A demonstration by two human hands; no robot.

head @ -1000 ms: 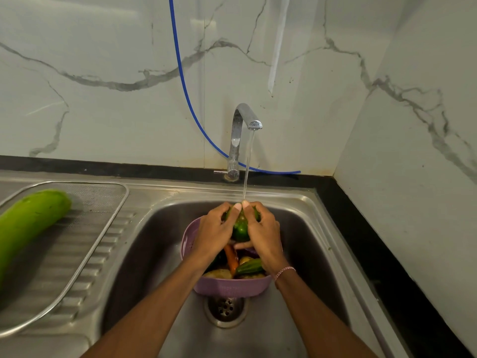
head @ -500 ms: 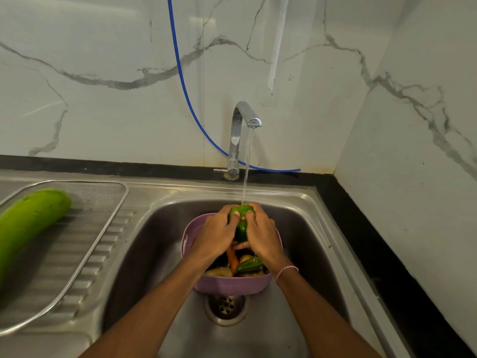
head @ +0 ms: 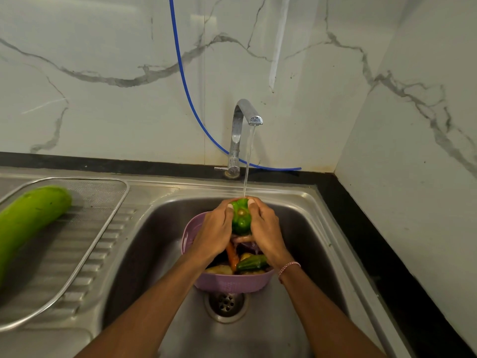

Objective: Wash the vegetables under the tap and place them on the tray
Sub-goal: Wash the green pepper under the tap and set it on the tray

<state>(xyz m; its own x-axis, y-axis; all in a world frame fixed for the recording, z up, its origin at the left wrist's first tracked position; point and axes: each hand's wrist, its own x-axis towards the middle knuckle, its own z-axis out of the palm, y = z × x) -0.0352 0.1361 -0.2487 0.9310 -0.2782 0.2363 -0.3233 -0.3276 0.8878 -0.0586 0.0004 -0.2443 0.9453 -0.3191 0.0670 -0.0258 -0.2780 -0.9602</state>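
Observation:
A green bell pepper (head: 241, 217) is held between both hands under the running stream from the steel tap (head: 242, 125). My left hand (head: 214, 231) grips its left side and my right hand (head: 265, 231) grips its right side, fingers curled round it. Below them a purple colander (head: 232, 282) sits in the sink (head: 160, 249) with a carrot (head: 232, 257), a green vegetable (head: 251, 262) and other vegetables inside, partly hidden by my hands. A long green bottle gourd (head: 28, 223) lies on the wire-rimmed tray (head: 103, 228) at the left.
The sink drain (head: 226, 303) lies just in front of the colander. A blue hose (head: 185, 86) runs down the marble wall behind the tap. A marble side wall (head: 413, 177) closes the right side beyond a black counter strip (head: 361, 241).
The pepper has been turned in my hands under the water, so more of its green surface now faces up. Both hands stay in the same place above the colander.

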